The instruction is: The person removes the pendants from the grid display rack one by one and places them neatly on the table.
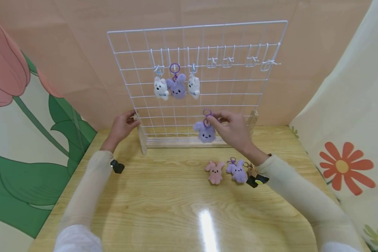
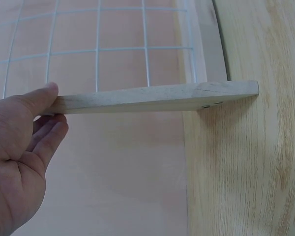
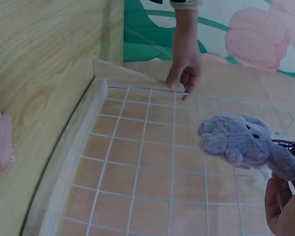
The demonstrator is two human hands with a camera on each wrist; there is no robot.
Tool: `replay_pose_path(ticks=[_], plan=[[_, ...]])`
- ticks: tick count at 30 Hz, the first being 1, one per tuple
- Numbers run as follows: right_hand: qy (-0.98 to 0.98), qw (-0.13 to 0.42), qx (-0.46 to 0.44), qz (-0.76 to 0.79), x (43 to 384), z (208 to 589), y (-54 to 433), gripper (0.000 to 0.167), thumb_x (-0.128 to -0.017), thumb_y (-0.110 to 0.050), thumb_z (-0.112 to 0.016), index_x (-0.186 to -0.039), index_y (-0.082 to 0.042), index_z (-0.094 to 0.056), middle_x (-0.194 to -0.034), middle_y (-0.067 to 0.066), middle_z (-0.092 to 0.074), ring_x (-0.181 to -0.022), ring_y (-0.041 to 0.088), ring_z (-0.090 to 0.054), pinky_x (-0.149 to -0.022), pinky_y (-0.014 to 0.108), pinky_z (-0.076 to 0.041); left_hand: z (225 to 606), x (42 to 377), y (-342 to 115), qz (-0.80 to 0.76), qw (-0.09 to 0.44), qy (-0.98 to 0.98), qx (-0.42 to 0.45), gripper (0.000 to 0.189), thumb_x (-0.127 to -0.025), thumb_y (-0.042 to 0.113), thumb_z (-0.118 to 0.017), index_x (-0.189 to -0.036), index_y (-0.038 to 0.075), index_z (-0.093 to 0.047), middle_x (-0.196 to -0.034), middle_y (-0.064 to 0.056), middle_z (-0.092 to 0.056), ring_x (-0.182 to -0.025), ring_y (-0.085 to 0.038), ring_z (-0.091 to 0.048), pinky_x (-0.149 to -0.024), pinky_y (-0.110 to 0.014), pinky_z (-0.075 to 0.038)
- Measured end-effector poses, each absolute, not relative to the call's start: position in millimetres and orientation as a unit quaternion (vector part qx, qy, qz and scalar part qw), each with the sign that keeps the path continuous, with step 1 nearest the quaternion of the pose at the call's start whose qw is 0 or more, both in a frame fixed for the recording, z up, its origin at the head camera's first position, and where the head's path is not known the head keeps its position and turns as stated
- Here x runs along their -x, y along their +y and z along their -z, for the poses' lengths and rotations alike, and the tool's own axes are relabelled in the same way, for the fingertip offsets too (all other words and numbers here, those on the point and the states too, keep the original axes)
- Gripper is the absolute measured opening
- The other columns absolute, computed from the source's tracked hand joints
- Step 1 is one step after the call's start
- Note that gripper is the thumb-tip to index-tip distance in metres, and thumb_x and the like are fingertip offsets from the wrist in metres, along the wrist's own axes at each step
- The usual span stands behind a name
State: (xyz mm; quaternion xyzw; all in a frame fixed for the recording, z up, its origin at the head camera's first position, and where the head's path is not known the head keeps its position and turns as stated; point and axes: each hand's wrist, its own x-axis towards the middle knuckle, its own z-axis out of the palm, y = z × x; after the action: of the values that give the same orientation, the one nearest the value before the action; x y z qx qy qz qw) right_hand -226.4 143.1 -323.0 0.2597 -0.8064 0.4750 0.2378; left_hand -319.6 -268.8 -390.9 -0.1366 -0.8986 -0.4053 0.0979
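My right hand pinches the purple ring of a lavender bunny plush keychain, which hangs in front of the lower part of a white wire grid rack. In the right wrist view the plush lies sideways beside the fingers. On the left, my left hand grips the top of the rack's wooden side support; the left wrist view shows thumb and fingers on either side of the wood. Two white plush keychains and a lavender bunny keychain hang from hooks on the rack.
Several bare white hooks line the rack's right half. A pink bunny plush, another lavender one and a brown plush, partly hidden by the right wrist, lie on the wooden table.
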Motion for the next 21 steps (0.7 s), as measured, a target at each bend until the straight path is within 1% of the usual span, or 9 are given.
replay_pose_path(ticks=[3, 6, 10, 13, 15, 21], plan=[[-0.814, 0.227, -0.256, -0.47, 223, 331, 143, 0.015, -0.096, -0.016, -0.074, -0.1, -0.003, -0.079, -0.094, 0.008, -0.079, -0.078, 0.015, -0.07, -0.067, 0.016, -0.057, 391, 320, -269, 0.404, 0.101, -0.899, 0.137, 0.054, -0.099, 0.013, -0.07, -0.146, -0.006, -0.051, -0.142, -0.03, -0.055, -0.12, -0.044, -0.064, -0.098, -0.05, -0.057], [-0.811, 0.213, -0.266, -0.476, 220, 339, 143, 0.014, -0.097, -0.016, -0.074, -0.101, -0.004, -0.08, -0.094, 0.006, -0.079, -0.078, 0.016, -0.07, -0.068, 0.02, -0.058, 391, 320, -269, 0.401, 0.102, -0.9, 0.137, 0.054, -0.099, 0.013, -0.07, -0.146, -0.006, -0.051, -0.141, -0.03, -0.056, -0.12, -0.044, -0.064, -0.099, -0.05, -0.057], [-0.819, 0.188, -0.26, -0.475, 214, 348, 142, 0.017, -0.098, -0.02, -0.073, -0.103, -0.006, -0.08, -0.096, 0.005, -0.079, -0.08, 0.017, -0.071, -0.067, 0.023, -0.059, 390, 319, -268, 0.402, 0.098, -0.9, 0.135, 0.054, -0.099, 0.013, -0.07, -0.146, -0.006, -0.051, -0.142, -0.03, -0.055, -0.121, -0.044, -0.064, -0.099, -0.05, -0.057], [-0.823, 0.181, -0.259, -0.472, 211, 357, 141, 0.017, -0.098, -0.022, -0.073, -0.104, -0.007, -0.08, -0.097, 0.003, -0.079, -0.081, 0.015, -0.071, -0.068, 0.025, -0.06, 389, 319, -267, 0.403, 0.095, -0.9, 0.133, 0.054, -0.099, 0.013, -0.069, -0.146, -0.006, -0.05, -0.143, -0.03, -0.054, -0.121, -0.044, -0.063, -0.099, -0.05, -0.057], [-0.82, 0.18, -0.265, -0.474, 210, 365, 140, 0.015, -0.098, -0.02, -0.073, -0.103, -0.009, -0.081, -0.097, 0.002, -0.079, -0.08, 0.013, -0.072, -0.071, 0.026, -0.061, 390, 320, -267, 0.404, 0.095, -0.9, 0.133, 0.054, -0.099, 0.012, -0.069, -0.146, -0.006, -0.05, -0.143, -0.03, -0.054, -0.121, -0.045, -0.063, -0.099, -0.049, -0.057], [-0.811, 0.165, -0.272, -0.491, 205, 384, 138, 0.011, -0.097, -0.014, -0.073, -0.101, -0.006, -0.08, -0.097, 0.006, -0.079, -0.079, 0.015, -0.072, -0.073, 0.026, -0.062, 391, 320, -268, 0.402, 0.101, -0.9, 0.134, 0.053, -0.099, 0.012, -0.07, -0.145, -0.005, -0.051, -0.142, -0.03, -0.056, -0.12, -0.044, -0.064, -0.098, -0.049, -0.057]])
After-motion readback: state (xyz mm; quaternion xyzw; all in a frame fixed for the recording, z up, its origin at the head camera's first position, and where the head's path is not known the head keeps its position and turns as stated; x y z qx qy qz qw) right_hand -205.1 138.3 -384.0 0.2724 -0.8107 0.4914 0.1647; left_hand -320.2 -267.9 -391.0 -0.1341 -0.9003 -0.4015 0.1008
